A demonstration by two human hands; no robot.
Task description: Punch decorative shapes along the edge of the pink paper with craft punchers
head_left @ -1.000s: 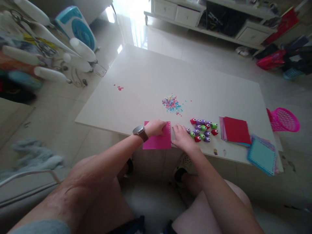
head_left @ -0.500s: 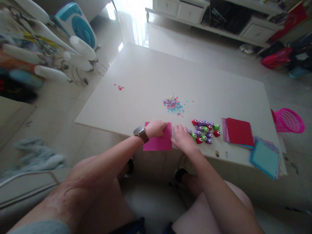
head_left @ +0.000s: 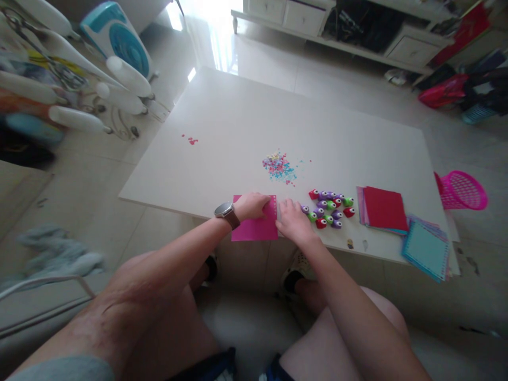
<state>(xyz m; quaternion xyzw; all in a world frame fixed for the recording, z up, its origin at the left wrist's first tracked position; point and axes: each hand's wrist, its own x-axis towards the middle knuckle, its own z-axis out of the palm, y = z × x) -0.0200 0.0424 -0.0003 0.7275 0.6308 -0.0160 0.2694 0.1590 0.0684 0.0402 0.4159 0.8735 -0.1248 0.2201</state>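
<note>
A pink paper square point(head_left: 256, 228) lies at the near edge of the white table point(head_left: 246, 121), partly hanging over it. My left hand point(head_left: 251, 205), with a watch on its wrist, presses down on the sheet's top left part. My right hand point(head_left: 292, 220) rests at the sheet's right edge, fingers curled on something small that I cannot make out. Just right of it sits a cluster of small red, purple and green craft punches point(head_left: 328, 208). A little heap of coloured paper bits point(head_left: 278, 166) lies farther in.
Stacks of red paper point(head_left: 383, 208) and blue paper point(head_left: 425, 250) lie at the table's right end. A pink mesh basket point(head_left: 461, 189) stands on the floor beyond. A few pink bits point(head_left: 192, 140) lie at the table's left. A fan point(head_left: 117, 39) and a rack stand left.
Both hands stay on the pink sheet; the right hand has edged slightly left toward its right edge. The view has shifted a little.
</note>
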